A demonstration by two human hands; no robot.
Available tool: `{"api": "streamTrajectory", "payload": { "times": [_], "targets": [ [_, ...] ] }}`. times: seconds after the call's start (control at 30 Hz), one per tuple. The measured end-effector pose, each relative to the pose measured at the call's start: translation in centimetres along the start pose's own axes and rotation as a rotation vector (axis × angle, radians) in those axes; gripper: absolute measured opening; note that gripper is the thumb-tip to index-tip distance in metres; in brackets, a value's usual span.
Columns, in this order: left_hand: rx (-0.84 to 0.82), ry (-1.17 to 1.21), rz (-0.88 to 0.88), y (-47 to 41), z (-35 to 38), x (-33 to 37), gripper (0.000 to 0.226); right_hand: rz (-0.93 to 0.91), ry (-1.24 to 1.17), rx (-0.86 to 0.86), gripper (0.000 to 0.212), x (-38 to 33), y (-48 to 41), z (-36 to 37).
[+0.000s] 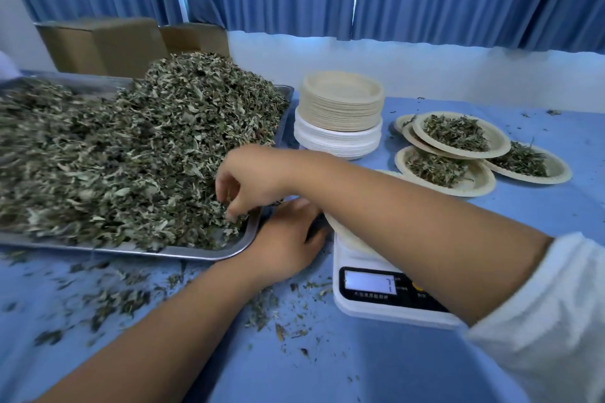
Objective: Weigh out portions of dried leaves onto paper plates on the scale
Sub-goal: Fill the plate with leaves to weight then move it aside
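Pinching leaves, forearm over the scale

Our right hand (248, 183) pinches dried leaves (131, 154) in the tray (209, 253); left hand (288, 242) rests open beside the plate (347, 234) on the scale (376, 285). We could nudge the plate and skew the reading.

The right hand (248, 183) reaches across in front of the body, forearm bare with a white sleeve pushed up near the elbow, its fingers (233, 206) curled downward and pinched loosely together. The left hand (288, 239) lies just below and beside it, palm down, fingers spread flat, its bare forearm stretching back toward the lower left.
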State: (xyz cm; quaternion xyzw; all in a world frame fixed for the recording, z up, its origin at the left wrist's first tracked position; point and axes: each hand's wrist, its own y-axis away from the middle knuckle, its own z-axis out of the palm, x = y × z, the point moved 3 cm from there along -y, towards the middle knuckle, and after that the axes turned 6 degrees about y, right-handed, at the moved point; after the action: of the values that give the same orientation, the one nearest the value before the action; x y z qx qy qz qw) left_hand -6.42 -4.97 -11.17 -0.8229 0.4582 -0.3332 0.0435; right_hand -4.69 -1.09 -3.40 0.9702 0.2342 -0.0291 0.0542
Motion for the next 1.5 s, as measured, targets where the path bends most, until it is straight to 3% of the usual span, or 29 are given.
{"api": "streamTrajectory", "payload": {
  "times": [0.13, 0.2, 0.3, 0.4, 0.5, 0.63, 0.93, 1.17, 1.3, 1.5],
  "targets": [
    [-0.068, -0.269, -0.206, 0.4, 0.9, -1.5, 0.047, -0.066, 0.152, -0.072, 0.03, -1.0, -1.8, 2.0],
    [-0.076, -0.245, -0.205, 0.4, 1.0, -1.7, 0.041, -0.063, 0.114, -0.071, 0.02, -0.9, -1.9, 2.1],
    [0.029, -0.056, -0.027, 0.0, 0.4, -1.0, 0.006, -0.032, -0.031, -0.024, 0.015, -0.5, -1.7, 1.2],
    [0.035, -0.008, 0.046, -0.4, 0.3, -0.7, 0.006, -0.006, -0.152, 0.056, 0.015, 0.0, -1.2, -0.1],
    [0.001, -0.008, 0.021, -0.5, 0.3, -0.8, 0.017, 0.016, -0.15, 0.092, 0.02, 0.4, -1.1, -0.6],
    [-0.007, 0.01, 0.003, -0.4, 0.1, -0.4, 0.016, 0.012, -0.199, 0.147, 0.021, 0.6, -1.0, -0.4],
    [-0.037, 0.007, -0.009, -0.5, 0.2, -0.5, 0.02, 0.077, -0.61, 0.326, 0.014, 1.5, 0.9, -1.4],
    [-0.032, -0.055, -0.05, -0.7, 0.4, -0.8, 0.029, 0.179, -0.87, 0.478, 0.012, 5.1, 8.5, -3.4],
    [-0.041, -0.056, -0.059, -0.7, 0.6, -0.9, 0.03, 0.272, -0.78, 0.457, 0.012, 7.8, 13.2, -3.2],
    [-0.055, -0.047, -0.07, -0.7, 0.4, -0.9, 0.027, 0.368, -0.592, 0.265, 0.01, 9.7, 15.6, -2.5]
  ]
}}
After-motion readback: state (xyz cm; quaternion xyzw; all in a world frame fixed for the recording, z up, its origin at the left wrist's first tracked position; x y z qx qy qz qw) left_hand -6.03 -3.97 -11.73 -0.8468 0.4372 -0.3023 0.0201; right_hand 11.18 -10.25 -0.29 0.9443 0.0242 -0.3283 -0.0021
